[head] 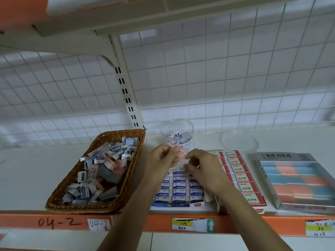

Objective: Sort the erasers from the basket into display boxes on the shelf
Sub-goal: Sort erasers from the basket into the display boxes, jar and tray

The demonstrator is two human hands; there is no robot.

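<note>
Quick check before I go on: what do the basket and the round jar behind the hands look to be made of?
Basket: woven wicker or rattan, brown with a slight sheen. The plaited strands and braided rim show, though it could be a synthetic imitation.
Jar: probably clear, glossy plastic. The erasers inside show through its wall. Glass cannot be ruled out.

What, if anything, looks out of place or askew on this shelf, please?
Nothing is spilled. The clear jar stands open, with a clear lid lying apart to its right, and the paper label on the orange shelf edge looks torn.
</note>
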